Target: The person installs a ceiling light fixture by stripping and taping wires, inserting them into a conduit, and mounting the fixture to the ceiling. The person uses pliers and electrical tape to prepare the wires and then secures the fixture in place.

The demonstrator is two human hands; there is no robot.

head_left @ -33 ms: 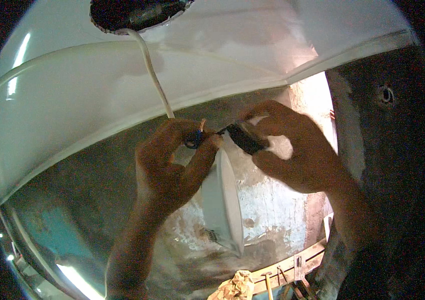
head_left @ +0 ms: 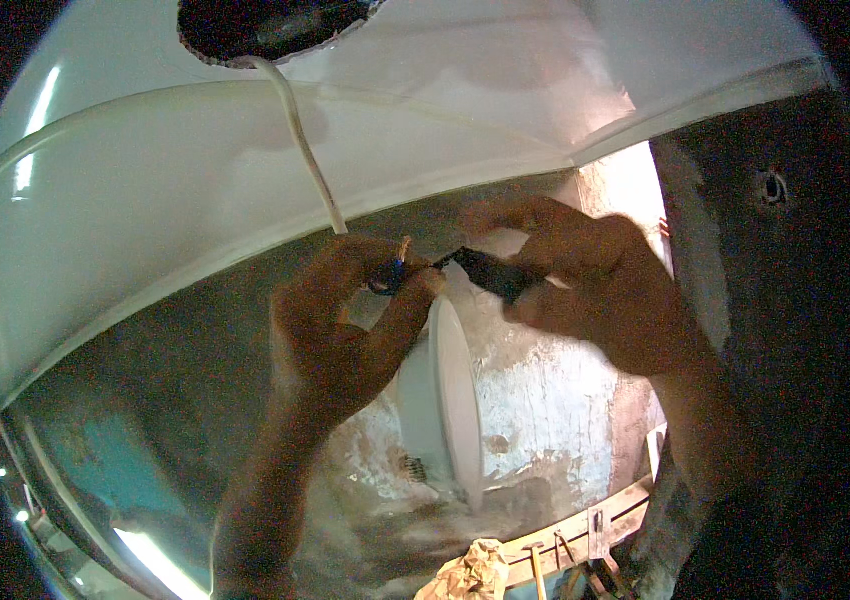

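Both hands are raised under a white ceiling (head_left: 505, 90). My left hand (head_left: 345, 320) pinches the bare end of a white cable (head_left: 297, 135), where blue and copper wire tips (head_left: 397, 265) show. The cable drops from a dark round hole (head_left: 265, 22) cut in the ceiling. My right hand (head_left: 595, 285) grips a small black tool or connector (head_left: 490, 272) whose tip touches those wire ends. A round white flat light fitting (head_left: 450, 390) hangs edge-on just below the hands.
A white curved cornice (head_left: 175, 200) runs across under the ceiling. Behind stands a rough patchy wall (head_left: 555, 400), with a dark wall (head_left: 785, 300) at the right. Far below lie wooden planks (head_left: 585, 530) and crumpled paper (head_left: 470, 575).
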